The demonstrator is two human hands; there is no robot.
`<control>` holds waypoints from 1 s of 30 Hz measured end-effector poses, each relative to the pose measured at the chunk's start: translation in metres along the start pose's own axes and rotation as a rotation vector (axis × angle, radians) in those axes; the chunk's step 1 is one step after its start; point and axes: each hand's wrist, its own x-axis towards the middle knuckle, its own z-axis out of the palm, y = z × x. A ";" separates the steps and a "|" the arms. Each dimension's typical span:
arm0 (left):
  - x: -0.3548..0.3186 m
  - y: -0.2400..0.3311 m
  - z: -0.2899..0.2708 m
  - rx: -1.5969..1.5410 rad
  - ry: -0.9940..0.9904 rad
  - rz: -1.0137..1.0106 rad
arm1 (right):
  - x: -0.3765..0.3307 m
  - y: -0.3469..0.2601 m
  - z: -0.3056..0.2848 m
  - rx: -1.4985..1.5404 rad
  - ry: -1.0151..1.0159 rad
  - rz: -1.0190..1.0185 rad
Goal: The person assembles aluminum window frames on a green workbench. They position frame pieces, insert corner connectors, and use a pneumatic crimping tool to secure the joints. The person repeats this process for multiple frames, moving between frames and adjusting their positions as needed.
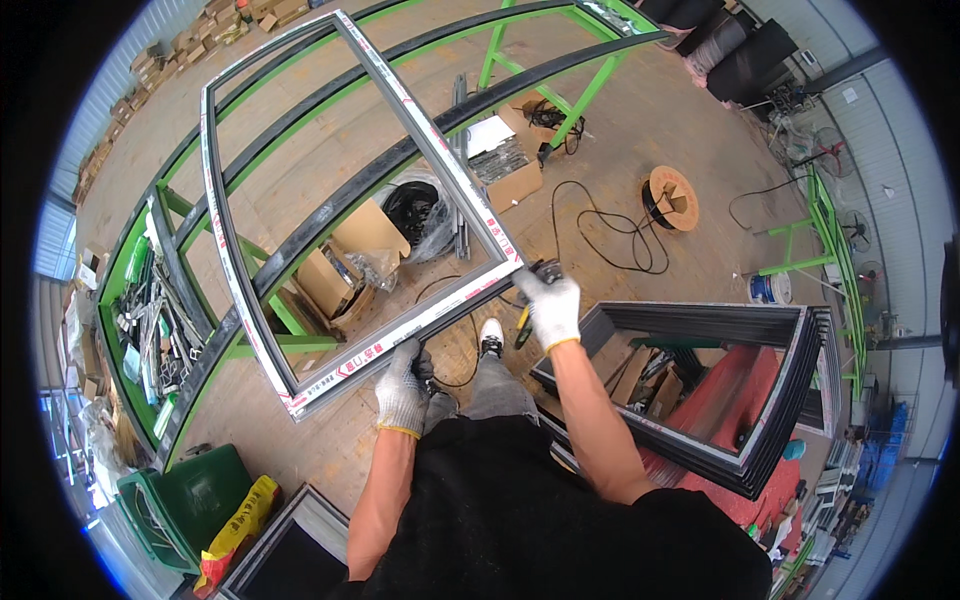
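A rectangular window frame (425,322), dark with white film and red markings along its faces, lies tilted across the black-topped rails (345,205) of a green work stand. My left hand (402,390), in a white knit glove with dark fingers, is closed round the near bar, left of its middle. My right hand (550,305), gloved alike, grips the near right corner of that frame. The undersides of the fingers are hidden. Below the right hand a small yellow-and-black object (523,327) shows, its kind unclear.
Stacked dark window frames (745,462) stand close at my right. Open cardboard boxes (515,165) and a cable reel (674,198) with loose black cable sit on the floor ahead. A green bin (195,500) stands at the near left. Metal parts fill the stand's left tray (150,335).
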 end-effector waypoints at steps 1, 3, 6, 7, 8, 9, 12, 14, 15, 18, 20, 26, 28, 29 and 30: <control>0.000 0.000 -0.001 -0.011 -0.026 0.010 | 0.005 0.000 -0.006 0.006 0.029 -0.013; 0.000 0.001 -0.002 -0.006 -0.024 -0.017 | 0.009 0.000 -0.012 0.021 0.025 0.024; 0.001 -0.001 -0.002 -0.016 -0.001 -0.016 | 0.003 0.002 -0.009 0.156 0.027 0.131; 0.002 -0.001 -0.003 -0.014 0.010 -0.035 | 0.001 0.002 -0.006 0.228 0.025 0.196; 0.002 -0.002 -0.004 -0.018 0.018 -0.048 | -0.002 0.001 -0.004 0.277 0.027 0.222; 0.003 -0.002 -0.006 -0.023 0.043 -0.061 | -0.003 0.001 -0.001 0.266 0.054 0.228; 0.006 -0.002 -0.009 -0.028 0.015 -0.047 | -0.005 0.000 0.007 0.297 0.095 0.220; 0.005 -0.001 -0.011 -0.014 0.017 -0.065 | -0.006 0.001 0.012 0.265 0.121 0.234; 0.004 -0.001 -0.010 -0.025 0.005 -0.067 | -0.008 0.003 0.015 0.308 0.130 0.213; -0.002 0.002 -0.010 -0.034 -0.012 -0.023 | -0.022 0.007 0.021 0.408 0.147 0.242; -0.006 0.006 -0.014 0.022 0.017 0.044 | -0.040 0.008 0.023 0.344 0.031 0.233; -0.016 0.054 -0.092 0.150 0.001 0.267 | -0.084 -0.028 -0.013 -0.640 -0.998 -0.032; -0.017 0.079 -0.130 0.044 0.148 0.322 | -0.082 -0.046 -0.018 -0.729 -1.147 -0.043; -0.014 0.094 -0.147 -0.004 0.234 0.353 | -0.080 -0.053 -0.017 -0.766 -1.126 -0.044; -0.011 0.110 -0.162 -0.110 0.277 0.397 | -0.078 -0.060 -0.011 -0.781 -1.091 -0.103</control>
